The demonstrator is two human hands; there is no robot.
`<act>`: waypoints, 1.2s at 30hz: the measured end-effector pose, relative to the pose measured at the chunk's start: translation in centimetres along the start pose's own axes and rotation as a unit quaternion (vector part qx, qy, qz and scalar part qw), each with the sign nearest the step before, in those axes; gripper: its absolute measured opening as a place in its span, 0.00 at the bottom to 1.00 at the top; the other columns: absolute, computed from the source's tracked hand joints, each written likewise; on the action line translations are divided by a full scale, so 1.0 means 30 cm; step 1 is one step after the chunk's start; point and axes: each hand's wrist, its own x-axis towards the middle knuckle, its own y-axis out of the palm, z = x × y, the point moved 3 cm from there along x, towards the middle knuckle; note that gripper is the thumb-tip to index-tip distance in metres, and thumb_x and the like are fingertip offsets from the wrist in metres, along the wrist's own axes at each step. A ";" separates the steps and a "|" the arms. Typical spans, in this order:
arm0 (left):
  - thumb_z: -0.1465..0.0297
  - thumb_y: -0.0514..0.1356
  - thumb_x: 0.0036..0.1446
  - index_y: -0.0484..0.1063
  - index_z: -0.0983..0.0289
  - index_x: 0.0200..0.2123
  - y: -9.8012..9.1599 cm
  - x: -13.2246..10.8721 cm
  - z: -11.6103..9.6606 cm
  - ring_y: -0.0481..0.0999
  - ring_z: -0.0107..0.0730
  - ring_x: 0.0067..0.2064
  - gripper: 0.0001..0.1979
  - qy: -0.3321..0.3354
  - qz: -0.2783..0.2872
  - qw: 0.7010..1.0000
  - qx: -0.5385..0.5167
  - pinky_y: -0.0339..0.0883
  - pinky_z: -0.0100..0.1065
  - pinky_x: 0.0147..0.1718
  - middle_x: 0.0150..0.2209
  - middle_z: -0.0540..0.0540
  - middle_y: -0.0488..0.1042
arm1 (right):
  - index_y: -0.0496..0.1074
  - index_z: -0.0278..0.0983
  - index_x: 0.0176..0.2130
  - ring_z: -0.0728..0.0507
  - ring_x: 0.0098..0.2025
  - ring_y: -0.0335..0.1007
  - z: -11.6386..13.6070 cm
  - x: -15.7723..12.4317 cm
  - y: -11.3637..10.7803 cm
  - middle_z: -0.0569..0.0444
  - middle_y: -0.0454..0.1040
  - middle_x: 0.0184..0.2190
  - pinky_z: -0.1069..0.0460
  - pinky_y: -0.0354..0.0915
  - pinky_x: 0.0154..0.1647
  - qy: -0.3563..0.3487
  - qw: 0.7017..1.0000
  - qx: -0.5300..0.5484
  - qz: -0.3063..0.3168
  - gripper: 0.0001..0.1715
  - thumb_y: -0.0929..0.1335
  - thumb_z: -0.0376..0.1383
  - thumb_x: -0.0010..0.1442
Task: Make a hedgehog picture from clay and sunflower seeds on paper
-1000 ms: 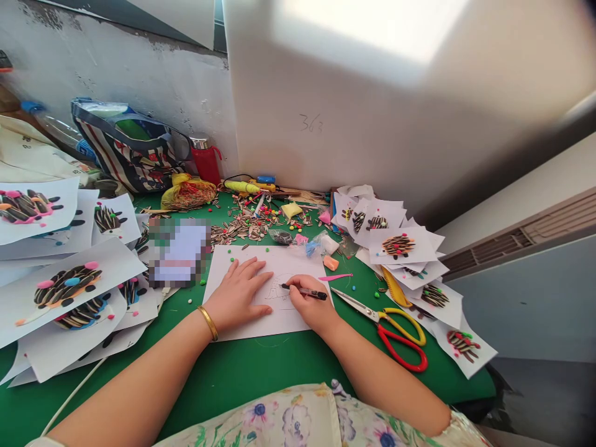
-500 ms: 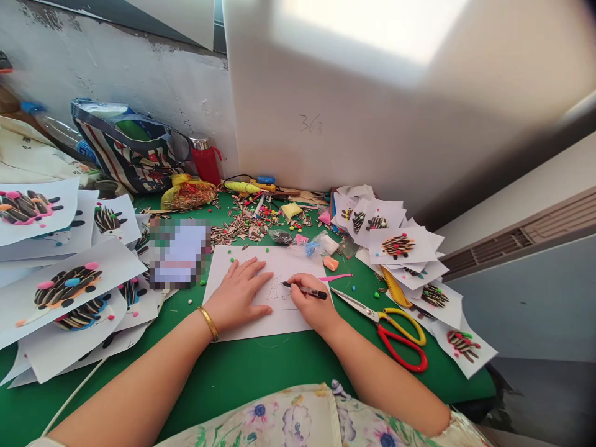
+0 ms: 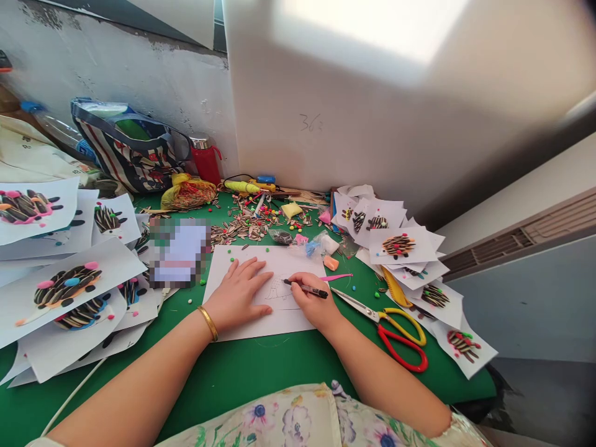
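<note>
A sheet of white paper (image 3: 274, 323) lies on the green table in front of me. My left hand (image 3: 239, 295) rests flat on its left half, fingers spread, a gold bangle at the wrist. My right hand (image 3: 316, 304) is closed round a black pen (image 3: 310, 289), whose tip meets the paper at the upper right of a small line drawing (image 3: 275, 292). The drawing has a curved outline with a pointed left end and small feet. Two green bits and a sunflower seed lie along the sheet's top edge.
Scissors (image 3: 382, 318) with yellow and red handles lie right of my right hand. Seed-decorated cards are piled at right (image 3: 403, 245) and left (image 3: 69, 285). Behind the paper are loose sunflower seeds (image 3: 246, 226) and clay lumps. A blurred phone (image 3: 181, 254) lies left, a red bottle (image 3: 205, 162) behind.
The pen tip and my right hand have shifted very slightly on the paper. My left hand stays in place.
</note>
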 end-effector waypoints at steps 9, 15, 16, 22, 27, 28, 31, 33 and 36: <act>0.51 0.65 0.50 0.63 0.56 0.62 -0.002 0.002 -0.003 0.49 0.55 0.69 0.38 -0.002 0.009 1.000 0.013 0.38 0.60 0.66 0.67 0.60 0.57 | 0.76 0.41 0.40 0.43 0.43 0.72 -0.005 -0.002 -0.007 0.54 0.78 0.39 0.49 0.67 0.46 0.009 1.000 0.010 -0.009 0.12 0.64 0.36 0.60; 0.52 0.66 0.50 0.64 0.57 0.62 -0.001 0.002 -0.001 0.49 0.55 0.69 0.38 -0.003 0.008 1.000 0.010 0.38 0.60 0.66 0.67 0.60 0.58 | 0.76 0.41 0.41 0.43 0.45 0.72 0.004 0.001 -0.002 0.54 0.77 0.40 0.49 0.66 0.48 -0.005 1.000 0.007 -0.002 0.11 0.64 0.35 0.61; 0.52 0.66 0.50 0.64 0.57 0.62 -0.001 0.002 -0.001 0.50 0.55 0.69 0.38 -0.003 0.007 1.000 0.009 0.38 0.60 0.66 0.67 0.60 0.58 | 0.76 0.40 0.41 0.43 0.45 0.72 0.006 0.001 -0.002 0.54 0.77 0.40 0.49 0.66 0.48 -0.005 1.000 0.007 -0.002 0.11 0.64 0.35 0.61; 0.52 0.66 0.50 0.64 0.57 0.62 -0.003 0.004 -0.004 0.50 0.55 0.69 0.38 -0.003 0.010 1.000 0.016 0.38 0.60 0.66 0.67 0.61 0.57 | 0.76 0.40 0.40 0.43 0.44 0.72 0.001 0.002 -0.007 0.53 0.77 0.39 0.49 0.66 0.47 0.009 1.000 0.009 -0.006 0.11 0.64 0.36 0.61; 0.52 0.65 0.50 0.64 0.57 0.62 -0.002 0.003 -0.004 0.49 0.54 0.69 0.38 -0.005 0.011 1.000 0.021 0.39 0.59 0.66 0.67 0.60 0.57 | 0.75 0.40 0.43 0.43 0.45 0.71 -0.009 0.001 -0.005 0.53 0.77 0.41 0.49 0.66 0.48 0.003 1.000 0.020 -0.016 0.12 0.64 0.37 0.61; 0.52 0.65 0.50 0.64 0.57 0.62 -0.001 0.003 -0.004 0.49 0.54 0.69 0.38 -0.004 0.013 1.000 0.023 0.39 0.59 0.66 0.67 0.60 0.57 | 0.75 0.40 0.43 0.43 0.45 0.71 -0.009 0.000 -0.004 0.53 0.77 0.41 0.49 0.66 0.49 0.000 1.000 0.020 -0.015 0.12 0.64 0.37 0.62; 0.51 0.65 0.50 0.63 0.57 0.63 0.001 0.002 -0.003 0.49 0.54 0.69 0.38 -0.004 0.014 1.000 0.028 0.38 0.59 0.66 0.67 0.60 0.57 | 0.75 0.40 0.43 0.43 0.46 0.71 -0.007 0.001 -0.002 0.53 0.77 0.41 0.48 0.66 0.49 -0.001 1.000 0.016 -0.014 0.12 0.64 0.37 0.62; 0.51 0.65 0.50 0.63 0.57 0.63 0.002 0.002 -0.002 0.49 0.54 0.69 0.38 -0.003 0.014 0.999 0.029 0.38 0.59 0.66 0.67 0.60 0.57 | 0.75 0.40 0.42 0.42 0.46 0.71 -0.005 0.003 -0.004 0.52 0.77 0.41 0.48 0.66 0.49 0.004 1.000 0.010 -0.018 0.12 0.64 0.37 0.62; 0.51 0.65 0.51 0.63 0.57 0.63 0.002 0.002 -0.001 0.49 0.54 0.69 0.38 -0.002 0.012 1.000 0.026 0.39 0.59 0.66 0.67 0.60 0.57 | 0.75 0.40 0.42 0.42 0.45 0.71 -0.004 0.005 -0.008 0.53 0.77 0.40 0.48 0.66 0.47 0.012 1.000 0.005 -0.018 0.11 0.64 0.37 0.61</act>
